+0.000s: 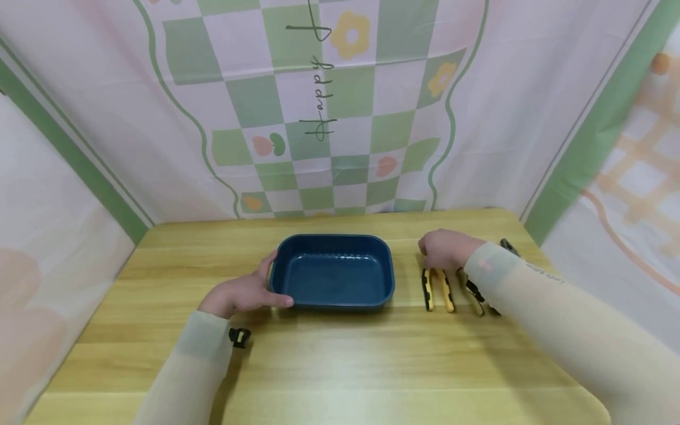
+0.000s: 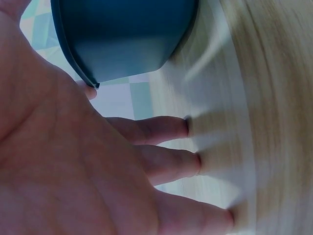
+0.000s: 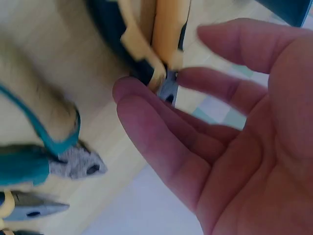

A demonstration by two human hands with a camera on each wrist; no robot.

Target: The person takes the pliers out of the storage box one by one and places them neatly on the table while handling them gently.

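A dark blue rectangular bin (image 1: 340, 306) sits on the wooden table. At its left end my left hand (image 1: 245, 293) spreads its thumb and forefinger along the wall; in the left wrist view three fingers (image 2: 171, 164) reach straight down to the tabletop. To the right lies a pair of pliers (image 1: 448, 292) with yellow-and-black handles spread apart. Over its metal head is my right hand (image 1: 446, 249), fingers (image 3: 161, 137) around the head, thumb apart from it. Teal-and-tan handled pliers (image 3: 76, 164) and long-nosed pliers (image 3: 36, 208) lie beside it, partly hidden by the right forearm in the head view.
A small black piece with a yellow patch (image 1: 240, 337) shows beside the left wrist, and a dark grey piece (image 1: 510, 247) behind the right sleeve. A patterned curtain (image 1: 340, 118) hangs at the table's back edge. More curtain panels stand at both sides.
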